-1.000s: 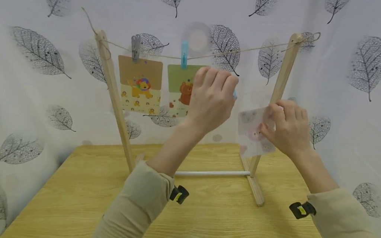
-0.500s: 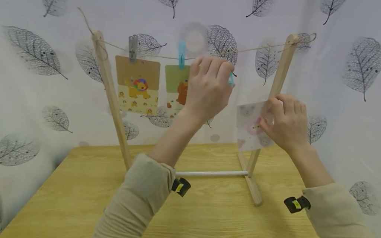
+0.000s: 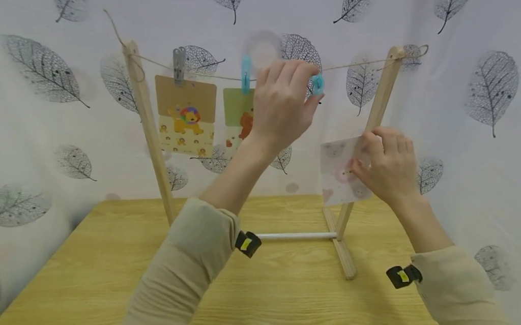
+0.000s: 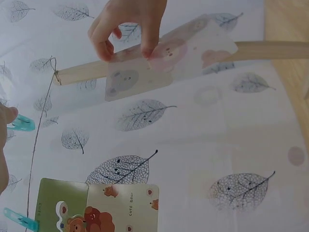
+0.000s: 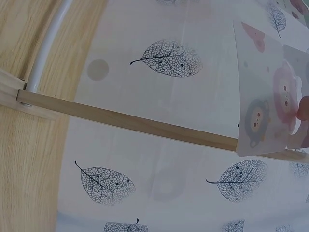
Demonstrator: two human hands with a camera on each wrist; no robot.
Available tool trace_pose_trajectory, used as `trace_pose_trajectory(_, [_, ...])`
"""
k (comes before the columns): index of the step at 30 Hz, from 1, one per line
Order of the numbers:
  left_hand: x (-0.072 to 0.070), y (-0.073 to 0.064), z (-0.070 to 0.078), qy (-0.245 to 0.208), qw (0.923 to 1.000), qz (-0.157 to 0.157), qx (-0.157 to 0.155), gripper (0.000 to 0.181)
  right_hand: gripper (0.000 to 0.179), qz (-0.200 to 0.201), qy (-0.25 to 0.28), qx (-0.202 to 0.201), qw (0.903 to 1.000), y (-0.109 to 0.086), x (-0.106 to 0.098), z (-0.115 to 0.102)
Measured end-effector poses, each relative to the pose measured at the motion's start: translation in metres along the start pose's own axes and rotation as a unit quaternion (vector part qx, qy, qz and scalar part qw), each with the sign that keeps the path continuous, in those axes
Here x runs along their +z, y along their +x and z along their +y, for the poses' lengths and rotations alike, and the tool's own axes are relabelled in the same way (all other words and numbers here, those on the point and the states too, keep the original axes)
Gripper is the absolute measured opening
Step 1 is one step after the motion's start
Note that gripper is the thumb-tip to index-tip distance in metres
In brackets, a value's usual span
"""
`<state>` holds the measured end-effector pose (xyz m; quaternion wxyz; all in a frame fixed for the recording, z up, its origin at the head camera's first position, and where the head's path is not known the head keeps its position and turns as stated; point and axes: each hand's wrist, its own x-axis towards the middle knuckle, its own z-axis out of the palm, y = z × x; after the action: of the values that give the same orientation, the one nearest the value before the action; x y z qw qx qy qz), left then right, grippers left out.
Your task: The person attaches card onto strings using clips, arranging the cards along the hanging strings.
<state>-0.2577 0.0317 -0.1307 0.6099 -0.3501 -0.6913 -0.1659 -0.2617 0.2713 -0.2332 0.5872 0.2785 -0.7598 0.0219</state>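
My left hand (image 3: 281, 103) pinches a light-blue clothespin (image 3: 317, 84) close to the twine (image 3: 351, 65). In the left wrist view, that clothespin (image 4: 23, 123) is partly covered by my fingers and lies beside the twine. To the right and lower, my right hand (image 3: 391, 165) grips a translucent card (image 3: 335, 173) with pink and grey animal faces, thumb on its front, near the right post. A lion card (image 3: 186, 113) hangs under a grey clothespin (image 3: 178, 65). Beside it, a green bear card (image 3: 234, 107) hangs under another blue clothespin (image 3: 246, 74), partly hidden by my left hand.
The twine runs between the left wooden post (image 3: 146, 123) and the right wooden post (image 3: 385, 93). A white rod (image 3: 298, 235) joins the posts low down over the wood-grain table (image 3: 286, 297). A leaf-print curtain (image 3: 459, 198) stands behind.
My left hand has risen toward the twine, and more of the blue clothespin shows. The right hand and its card are slightly higher; the whole view has shifted a little.
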Motion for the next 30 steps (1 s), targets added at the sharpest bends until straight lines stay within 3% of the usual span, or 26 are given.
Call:
trace_pose_trajectory(9, [0.003,0.011,-0.004,0.000,0.9995,-0.031,-0.011,0.018,0.046,-0.003,-0.003,0.001,1.0000,0.001,0.001,0.001])
trace_pose_trajectory(20, [0.004,0.013,-0.010,-0.030,0.9995,-0.009,-0.006,0.015,0.053,-0.022,0.003,-0.007,0.9997,0.002,0.000,0.001])
trace_pose_trajectory(30, [0.010,0.018,-0.005,-0.032,0.9987,-0.032,-0.021,0.014,0.053,-0.020,0.003,-0.007,0.9998,0.000,-0.001,0.002])
